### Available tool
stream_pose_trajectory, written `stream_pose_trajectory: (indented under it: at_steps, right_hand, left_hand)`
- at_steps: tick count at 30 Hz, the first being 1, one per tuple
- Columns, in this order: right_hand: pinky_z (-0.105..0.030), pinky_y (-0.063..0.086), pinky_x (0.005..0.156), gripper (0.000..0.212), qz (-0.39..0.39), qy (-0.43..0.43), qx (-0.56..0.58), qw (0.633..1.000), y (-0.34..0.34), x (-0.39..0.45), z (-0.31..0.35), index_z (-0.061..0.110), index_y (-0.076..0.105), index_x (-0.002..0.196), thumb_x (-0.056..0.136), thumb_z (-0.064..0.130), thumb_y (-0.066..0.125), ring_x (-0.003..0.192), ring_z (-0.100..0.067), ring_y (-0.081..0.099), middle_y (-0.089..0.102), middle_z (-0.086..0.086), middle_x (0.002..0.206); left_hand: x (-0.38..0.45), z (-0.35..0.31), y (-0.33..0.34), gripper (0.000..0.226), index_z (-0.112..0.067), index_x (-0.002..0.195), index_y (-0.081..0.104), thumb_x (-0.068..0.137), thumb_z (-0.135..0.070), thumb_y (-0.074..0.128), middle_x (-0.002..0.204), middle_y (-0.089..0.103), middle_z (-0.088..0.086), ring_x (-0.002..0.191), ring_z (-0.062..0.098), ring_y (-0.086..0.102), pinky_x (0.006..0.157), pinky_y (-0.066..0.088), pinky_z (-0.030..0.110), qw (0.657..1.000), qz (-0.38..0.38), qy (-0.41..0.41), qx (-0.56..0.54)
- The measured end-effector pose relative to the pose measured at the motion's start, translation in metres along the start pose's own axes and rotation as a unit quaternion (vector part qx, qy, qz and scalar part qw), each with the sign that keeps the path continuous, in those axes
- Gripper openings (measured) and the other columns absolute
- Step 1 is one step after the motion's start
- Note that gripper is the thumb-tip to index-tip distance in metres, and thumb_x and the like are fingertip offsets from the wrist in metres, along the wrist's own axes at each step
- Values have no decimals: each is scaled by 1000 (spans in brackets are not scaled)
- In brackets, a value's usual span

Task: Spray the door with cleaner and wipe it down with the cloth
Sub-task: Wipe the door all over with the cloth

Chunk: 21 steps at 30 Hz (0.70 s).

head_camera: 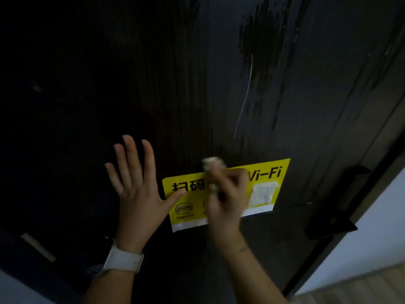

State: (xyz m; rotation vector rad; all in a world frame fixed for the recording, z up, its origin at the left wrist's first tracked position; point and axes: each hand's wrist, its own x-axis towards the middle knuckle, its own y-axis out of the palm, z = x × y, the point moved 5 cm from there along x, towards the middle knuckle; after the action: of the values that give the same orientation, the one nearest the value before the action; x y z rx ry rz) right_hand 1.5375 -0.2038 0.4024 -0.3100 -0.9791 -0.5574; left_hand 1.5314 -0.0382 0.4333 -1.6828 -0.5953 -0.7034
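Left hand nearest, flat on the door, fingers spread. Right hand clutches the cloth, blurry, on the yellow sticker. Wet spray patch up top looks unwiped, so maybe halfway.

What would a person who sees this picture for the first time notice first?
First, the bright yellow Wi-Fi sticker low on the dark door. In front of it the right hand, blurred, holds a pale cloth against the sticker's top edge, while the left hand, with a white wristband, lies flat on the door. Above right, a wet patch runs down.
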Motion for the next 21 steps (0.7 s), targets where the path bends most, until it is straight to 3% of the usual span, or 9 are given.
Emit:
stream_pose_trajectory:
  at_steps: [3, 5, 7, 10, 13, 15, 17, 19, 21]
  right_hand:
    - [-26, 46, 69, 45, 124, -83, -17, 989, 31, -13, 28, 8, 64, 122, 79, -2, 53, 86, -19, 51, 46, -5, 101]
    - [-22, 45, 70, 53, 123, -81, -37, 988, 17, -3, 21, 16, 64, 122, 75, -6, 51, 86, -16, 50, 44, -1, 102]
    - [-11, 39, 72, 55, 25, -24, -76, 997, -20, 20, -4, 17, 66, 118, 73, -9, 51, 82, -9, 47, 44, 1, 97]
    - [-11, 37, 68, 32, -164, 115, -82, 976, -73, 56, -44, 6, 71, 110, 81, -4, 63, 71, -1, 44, 44, -7, 86]
    - [-22, 41, 68, 22, -207, 141, -54, 967, -65, 57, -41, 2, 70, 106, 84, 2, 67, 74, -5, 46, 44, -9, 87]
    - [-19, 41, 70, 33, -157, 75, -44, 984, -35, 41, -14, 3, 69, 107, 79, -11, 61, 77, -5, 48, 45, -8, 88]
    - [-16, 40, 70, 41, -15, -17, -46, 999, -5, 23, 9, 3, 67, 113, 76, -12, 54, 81, -10, 49, 45, -8, 92]
    - [-15, 40, 70, 47, 100, -95, -74, 988, -1, 18, 15, 9, 63, 121, 78, -5, 51, 83, -14, 48, 43, -4, 97]
    - [-9, 36, 73, 48, 71, -99, -112, 986, -25, 34, -1, 10, 63, 120, 77, -8, 52, 84, -9, 44, 41, -2, 97]
  left_hand:
    - [-2, 0, -1, 133, -18, 153, -15, 66, -48, 82, 156, -31, 3, 146, 24, -26, 116, -21, 42, 1000, -7, 10, 1]
    - [-2, 0, -2, 131, -18, 153, -15, 68, -55, 78, 156, -31, 4, 146, 24, -26, 116, -21, 41, 1000, -9, 7, 4]
    - [-1, 0, -3, 127, -18, 152, -17, 72, -65, 70, 156, -33, 3, 146, 24, -26, 116, -21, 42, 1000, -13, 11, 1]
    - [0, 0, -2, 131, -19, 152, -19, 69, -64, 72, 155, -35, 1, 145, 23, -27, 116, -21, 42, 1000, -8, 14, -11]
    - [-1, 0, -2, 129, -20, 152, -18, 70, -63, 72, 156, -34, 1, 146, 23, -26, 117, -20, 43, 1000, -14, 19, -18]
    - [-1, 0, -3, 125, -19, 152, -17, 73, -65, 69, 156, -33, 2, 146, 24, -25, 117, -19, 44, 999, -23, 23, -13]
    - [-1, 0, -2, 126, -17, 153, -14, 72, -63, 71, 157, -31, 3, 147, 25, -24, 117, -19, 44, 999, -25, 25, -5]
    - [-2, 1, -1, 124, -16, 153, -13, 73, -61, 71, 157, -30, 5, 147, 26, -23, 117, -19, 44, 999, -28, 26, 1]
    - [-3, 1, -2, 121, -16, 154, -12, 73, -65, 64, 158, -28, 6, 147, 26, -21, 118, -18, 45, 999, -35, 29, 0]
